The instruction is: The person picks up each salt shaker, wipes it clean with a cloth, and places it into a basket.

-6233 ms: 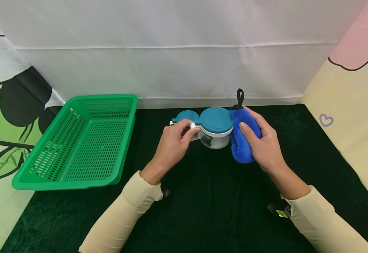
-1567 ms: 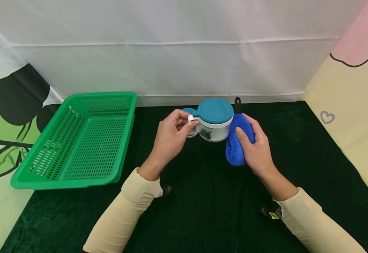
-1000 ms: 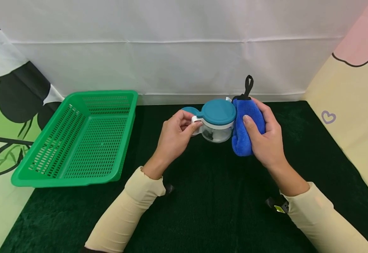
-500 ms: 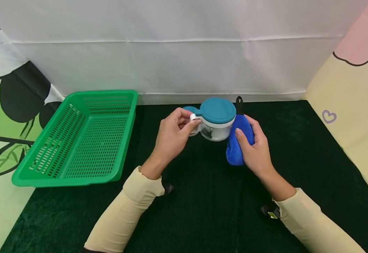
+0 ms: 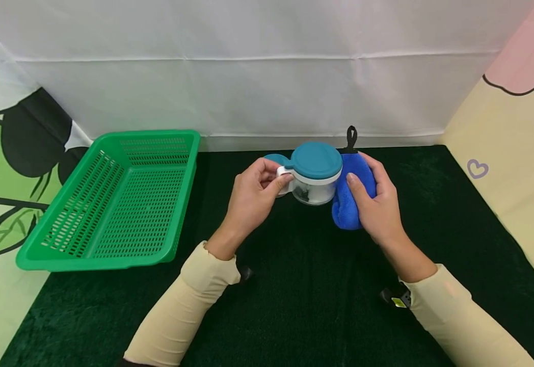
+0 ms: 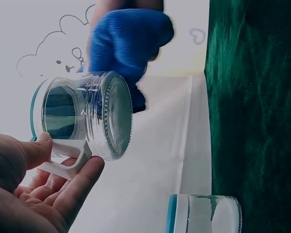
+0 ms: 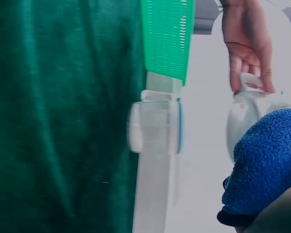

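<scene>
My left hand [image 5: 252, 198] pinches the white handle [image 6: 70, 158] of a clear glass jar [image 5: 315, 191] with a teal lid [image 5: 316, 160], held upright above the table. In the right hand [image 5: 380, 206] is a folded blue cloth [image 5: 354, 196] with a black hanging loop [image 5: 351, 137]. This cloth lies against the jar's right side; in the left wrist view it sits behind the glass. A second teal-lidded jar [image 7: 154, 127] stands on the table at the back, partly hidden in the head view by the left hand and the held jar.
A green plastic basket [image 5: 97, 264] with slotted walls stands at the left. Dark green fabric [image 5: 303, 295] covers the table. A white sheet [image 5: 267, 102] hangs behind its back edge, and printed sheets flank both sides.
The right hand shifts the cloth up and down along the jar's right side; it is now higher than half a second ago. Compared with 6.2 seconds ago, the jar is held slightly higher.
</scene>
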Demonstrator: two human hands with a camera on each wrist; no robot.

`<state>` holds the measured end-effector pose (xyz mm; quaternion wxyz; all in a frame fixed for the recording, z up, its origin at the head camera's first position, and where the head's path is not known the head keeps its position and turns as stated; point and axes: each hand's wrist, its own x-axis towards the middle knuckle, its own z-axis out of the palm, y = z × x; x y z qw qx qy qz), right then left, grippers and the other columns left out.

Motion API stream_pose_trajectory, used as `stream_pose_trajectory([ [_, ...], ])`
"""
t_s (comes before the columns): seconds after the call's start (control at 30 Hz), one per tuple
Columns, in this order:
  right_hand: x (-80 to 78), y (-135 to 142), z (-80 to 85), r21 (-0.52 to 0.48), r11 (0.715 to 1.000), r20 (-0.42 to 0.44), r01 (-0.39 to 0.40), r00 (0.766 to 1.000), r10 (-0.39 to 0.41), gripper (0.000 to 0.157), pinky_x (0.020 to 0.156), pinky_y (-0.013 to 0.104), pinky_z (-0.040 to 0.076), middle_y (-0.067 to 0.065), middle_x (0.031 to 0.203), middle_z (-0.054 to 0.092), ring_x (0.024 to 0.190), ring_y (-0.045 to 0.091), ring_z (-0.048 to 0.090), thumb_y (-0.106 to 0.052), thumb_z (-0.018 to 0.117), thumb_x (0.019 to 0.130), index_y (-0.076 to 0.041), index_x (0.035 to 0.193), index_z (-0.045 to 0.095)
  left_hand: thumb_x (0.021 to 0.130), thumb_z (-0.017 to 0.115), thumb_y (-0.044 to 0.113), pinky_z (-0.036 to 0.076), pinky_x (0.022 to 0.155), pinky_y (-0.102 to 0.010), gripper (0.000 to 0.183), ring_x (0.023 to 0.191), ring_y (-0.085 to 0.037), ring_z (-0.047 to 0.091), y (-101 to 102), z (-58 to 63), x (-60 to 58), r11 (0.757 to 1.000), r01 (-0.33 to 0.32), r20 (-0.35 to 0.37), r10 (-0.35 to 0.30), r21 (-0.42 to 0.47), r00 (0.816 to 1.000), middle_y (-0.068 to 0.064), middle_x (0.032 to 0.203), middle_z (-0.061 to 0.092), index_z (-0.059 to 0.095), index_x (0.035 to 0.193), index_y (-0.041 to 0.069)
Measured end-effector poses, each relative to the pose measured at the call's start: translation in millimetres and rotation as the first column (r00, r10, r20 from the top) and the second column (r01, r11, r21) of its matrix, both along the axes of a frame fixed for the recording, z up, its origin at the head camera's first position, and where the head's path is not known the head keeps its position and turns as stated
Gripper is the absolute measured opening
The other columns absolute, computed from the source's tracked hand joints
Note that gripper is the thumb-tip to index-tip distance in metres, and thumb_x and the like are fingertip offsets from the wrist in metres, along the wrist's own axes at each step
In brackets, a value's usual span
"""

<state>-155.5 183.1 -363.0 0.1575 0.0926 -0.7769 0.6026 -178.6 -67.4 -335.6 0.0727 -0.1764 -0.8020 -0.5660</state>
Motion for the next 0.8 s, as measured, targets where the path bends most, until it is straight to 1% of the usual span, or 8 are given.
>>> stream_pose_trajectory([
  [0.13, 1.3, -1, 13.3, 0.003, 1.0, -0.057, 0.017, 0.998, -0.017, 0.047, 0.101, 0.052, 0.046, 0.002, 0.145, 0.053, 0.128, 0.025, 0.053, -0.022, 0.056, 0.108, -0.018, 0.153, 0.046, 0.102, 0.068, 0.02, 0.06, 0.082, -0.032, 0.019, 0.09, -0.014, 0.071, 1, -2.3, -1.1, 1.0, -0.001, 0.004, 0.001, -0.002, 1.0, -0.005, 0.103, 0.076, 0.062, 0.112, 0.005],
  [0.23, 5.4, -3, 17.8, 0.019, 0.999, -0.108, 0.032, 0.994, -0.03, 0.047, 0.1, 0.048, 0.046, 0.0, 0.145, 0.053, 0.126, 0.023, 0.053, -0.018, 0.057, 0.107, -0.02, 0.152, 0.048, 0.102, 0.068, 0.02, 0.06, 0.082, -0.032, 0.019, 0.091, -0.014, 0.072, 2, -4.2, -2.0, 1.0, 0.0, 0.013, 0.0, 0.001, 1.0, -0.005, 0.103, 0.076, 0.062, 0.112, 0.005],
  [0.3, 8.9, -5, 17.8, 0.04, 0.998, -0.158, 0.049, 0.986, -0.042, 0.048, 0.098, 0.046, 0.047, 0.001, 0.145, 0.052, 0.126, 0.023, 0.052, -0.014, 0.059, 0.105, -0.02, 0.152, 0.05, 0.102, 0.068, 0.02, 0.06, 0.082, -0.031, 0.019, 0.091, -0.013, 0.072, 2, -5.1, -2.5, 1.0, -0.002, 0.016, 0.002, 0.002, 1.0, -0.004, 0.103, 0.076, 0.062, 0.112, 0.005],
  [0.37, 11.7, -8, 15.9, 0.062, 0.996, -0.223, 0.062, 0.974, -0.047, 0.05, 0.098, 0.045, 0.046, 0.004, 0.145, 0.05, 0.126, 0.024, 0.051, -0.011, 0.06, 0.103, -0.019, 0.151, 0.051, 0.102, 0.068, 0.021, 0.06, 0.082, -0.031, 0.02, 0.092, -0.013, 0.072, 3, -5.2, -2.7, 1.0, -0.009, 0.015, 0.009, 0.005, 1.0, -0.004, 0.104, 0.076, 0.062, 0.112, 0.005],
  [0.43, 13.5, -12, 12.9, 0.068, 0.995, -0.28, 0.077, 0.958, -0.055, 0.052, 0.098, 0.044, 0.045, 0.006, 0.145, 0.048, 0.127, 0.025, 0.05, -0.008, 0.062, 0.101, -0.018, 0.151, 0.051, 0.102, 0.069, 0.021, 0.06, 0.083, -0.031, 0.02, 0.092, -0.012, 0.072, 3, -4.9, -2.6, 1.0, -0.018, 0.011, 0.018, 0.013, 1.0, -0.004, 0.103, 0.076, 0.062, 0.111, 0.005],
  [0.5, 14.3, -16, 8.4, 0.059, 0.994, -0.314, 0.088, 0.947, -0.065, 0.052, 0.098, 0.044, 0.044, 0.008, 0.145, 0.047, 0.128, 0.025, 0.048, -0.006, 0.062, 0.101, -0.016, 0.15, 0.051, 0.101, 0.069, 0.021, 0.06, 0.084, -0.032, 0.02, 0.093, -0.012, 0.072, 4, -3.4, -2.1, 0.999, -0.027, 0.007, 0.026, 0.026, 1.0, -0.004, 0.103, 0.076, 0.062, 0.111, 0.005],
  [0.6, 14.0, -21, 0.2, 0.029, 0.995, -0.319, 0.098, 0.944, -0.084, 0.052, 0.1, 0.045, 0.043, 0.008, 0.146, 0.044, 0.13, 0.025, 0.046, -0.005, 0.062, 0.101, -0.013, 0.151, 0.048, 0.101, 0.069, 0.022, 0.06, 0.085, -0.032, 0.021, 0.093, -0.013, 0.073, 5, 0.3, -1.2, 0.998, -0.035, 0.004, 0.035, 0.048, 0.999, -0.004, 0.103, 0.076, 0.063, 0.112, 0.005],
  [0.8, 9.2, -22, -14.9, -0.021, 0.995, -0.24, 0.097, 0.966, -0.099, 0.053, 0.102, 0.047, 0.043, 0.012, 0.149, 0.041, 0.131, 0.026, 0.046, 0.0, 0.057, 0.103, -0.005, 0.152, 0.038, 0.101, 0.07, 0.023, 0.059, 0.086, -0.033, 0.022, 0.093, -0.014, 0.073, 7, 8.8, 0.2, 0.996, -0.04, 0.006, 0.04, 0.075, 0.999, -0.005, 0.103, 0.076, 0.063, 0.112, 0.005],
])
